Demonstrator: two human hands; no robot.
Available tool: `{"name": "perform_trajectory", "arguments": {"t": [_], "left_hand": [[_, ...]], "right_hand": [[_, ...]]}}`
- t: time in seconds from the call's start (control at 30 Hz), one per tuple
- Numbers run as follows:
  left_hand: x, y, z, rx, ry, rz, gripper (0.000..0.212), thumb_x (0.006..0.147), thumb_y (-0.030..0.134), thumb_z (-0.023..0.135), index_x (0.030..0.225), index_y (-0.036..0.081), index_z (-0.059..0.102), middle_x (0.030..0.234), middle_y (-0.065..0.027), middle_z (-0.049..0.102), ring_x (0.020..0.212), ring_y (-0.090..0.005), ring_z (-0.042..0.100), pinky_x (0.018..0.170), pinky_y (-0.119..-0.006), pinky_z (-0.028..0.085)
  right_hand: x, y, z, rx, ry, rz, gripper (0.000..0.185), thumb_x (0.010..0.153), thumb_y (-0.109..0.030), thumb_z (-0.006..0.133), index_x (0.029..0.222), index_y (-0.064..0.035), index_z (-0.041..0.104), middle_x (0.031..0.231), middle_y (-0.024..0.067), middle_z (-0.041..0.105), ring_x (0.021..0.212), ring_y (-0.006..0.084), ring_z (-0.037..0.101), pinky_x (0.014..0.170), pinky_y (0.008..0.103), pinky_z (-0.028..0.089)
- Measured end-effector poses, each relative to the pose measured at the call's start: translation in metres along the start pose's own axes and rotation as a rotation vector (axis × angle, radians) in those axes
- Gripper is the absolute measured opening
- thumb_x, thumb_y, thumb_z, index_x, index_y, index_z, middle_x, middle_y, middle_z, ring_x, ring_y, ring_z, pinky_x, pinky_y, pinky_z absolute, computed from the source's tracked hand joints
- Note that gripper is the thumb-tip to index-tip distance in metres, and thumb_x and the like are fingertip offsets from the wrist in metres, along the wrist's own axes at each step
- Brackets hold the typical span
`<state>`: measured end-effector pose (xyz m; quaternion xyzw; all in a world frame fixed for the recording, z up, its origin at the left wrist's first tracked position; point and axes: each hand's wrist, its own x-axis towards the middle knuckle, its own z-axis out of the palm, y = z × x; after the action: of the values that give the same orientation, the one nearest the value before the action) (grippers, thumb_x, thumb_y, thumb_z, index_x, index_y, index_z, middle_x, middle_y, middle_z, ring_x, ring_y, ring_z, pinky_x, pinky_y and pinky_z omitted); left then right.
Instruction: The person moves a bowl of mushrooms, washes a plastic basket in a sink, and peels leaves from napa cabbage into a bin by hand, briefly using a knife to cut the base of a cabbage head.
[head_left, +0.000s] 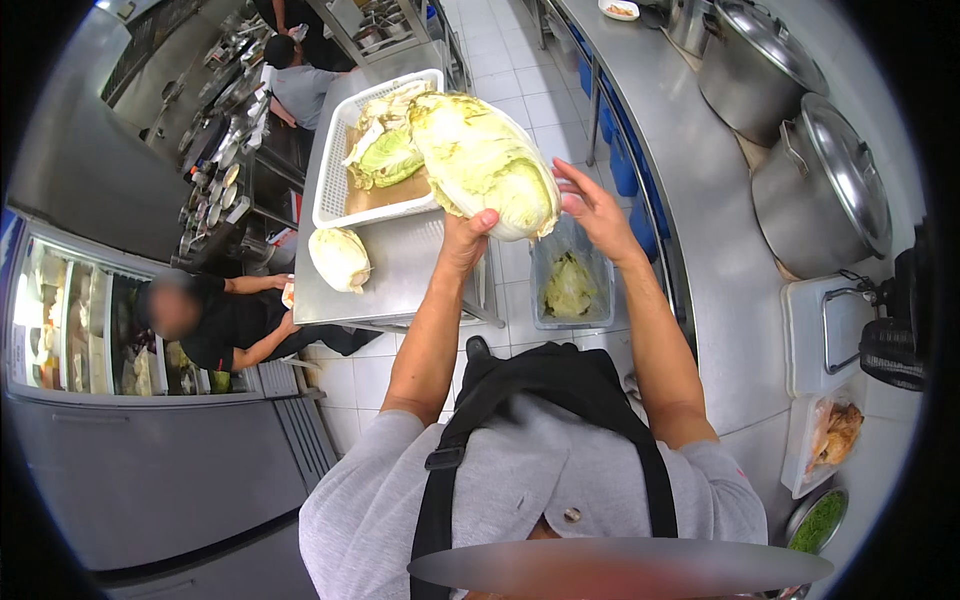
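Note:
My left hand (466, 238) grips a large napa cabbage (484, 165) near its base, thumb on top, and holds it up beside a white perforated plastic basket (330, 150). Just right of the cabbage is my right hand (592, 214), its fingers apart; whether a fingertip touches the leaves I cannot tell. Loose cabbage leaves (386, 157) lie in the basket on a brown sheet. A smaller napa cabbage (339, 259) rests on the stainless steel table (397, 277), in front of the basket. Below my right hand, a plastic bin (574, 321) on the floor holds cabbage leaves (570, 289).
A long steel counter (645, 127) runs along the right, bearing lidded stockpots (814, 195), a lidded plastic container (810, 337) and a bowl of chopped greens (817, 525). One person (217, 315) stands at the table's left end; another (300, 90) works farther back by the stoves.

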<state>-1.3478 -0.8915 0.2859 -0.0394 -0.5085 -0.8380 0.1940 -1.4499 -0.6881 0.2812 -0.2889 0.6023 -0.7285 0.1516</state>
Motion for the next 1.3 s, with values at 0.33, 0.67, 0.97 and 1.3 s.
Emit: {"name": "perform_trajectory", "arguments": {"t": [0.33, 0.67, 0.97, 1.3], "left_hand": [[-0.014, -0.013, 0.023, 0.356, -0.024, 0.109, 0.1, 0.065, 0.025, 0.095, 0.143, -0.001, 0.038, 0.129, -0.0129, 0.059, 0.119, -0.0229, 0.058, 0.103, -0.037, 0.048], [-0.014, -0.02, 0.0, 0.301, 0.011, 0.068, 0.095, 0.069, 0.028, 0.092, 0.143, -0.001, 0.039, 0.132, -0.0141, 0.058, 0.12, -0.0235, 0.058, 0.104, -0.038, 0.047], [-0.017, -0.029, -0.01, -0.212, -0.059, -0.136, 0.1, 0.068, 0.042, 0.091, 0.146, 0.001, 0.044, 0.138, -0.0136, 0.058, 0.127, -0.0296, 0.058, 0.109, -0.042, 0.047], [-0.022, -0.039, -0.03, -0.523, -0.223, -0.093, 0.121, 0.059, 0.061, 0.091, 0.152, 0.006, 0.038, 0.148, -0.0169, 0.051, 0.134, -0.0348, 0.052, 0.115, -0.05, 0.044]], "right_hand": [[-0.003, 0.012, 0.016, -0.215, 0.533, -0.128, 0.041, 0.107, -0.028, 0.048, 0.112, 0.0086, 0.066, 0.099, 0.018, 0.073, 0.091, 0.0199, 0.067, 0.08, 0.0368, 0.051], [0.002, 0.023, 0.026, 0.023, 0.533, -0.156, 0.055, 0.11, -0.04, 0.041, 0.11, 0.0092, 0.066, 0.1, 0.0109, 0.07, 0.093, 0.0171, 0.061, 0.084, 0.0333, 0.048], [-0.029, -0.014, 0.05, -0.562, 0.153, -0.365, 0.069, 0.101, -0.034, 0.061, 0.149, 0.0093, 0.036, 0.141, 0.0263, 0.045, 0.128, 0.0357, 0.047, 0.108, 0.0432, 0.038], [-0.063, -0.046, 0.099, -0.676, 0.08, -0.439, 0.081, 0.089, -0.024, 0.073, 0.151, 0.0075, 0.033, 0.151, 0.0294, 0.032, 0.133, 0.0483, 0.038, 0.112, 0.0546, 0.031]]}}
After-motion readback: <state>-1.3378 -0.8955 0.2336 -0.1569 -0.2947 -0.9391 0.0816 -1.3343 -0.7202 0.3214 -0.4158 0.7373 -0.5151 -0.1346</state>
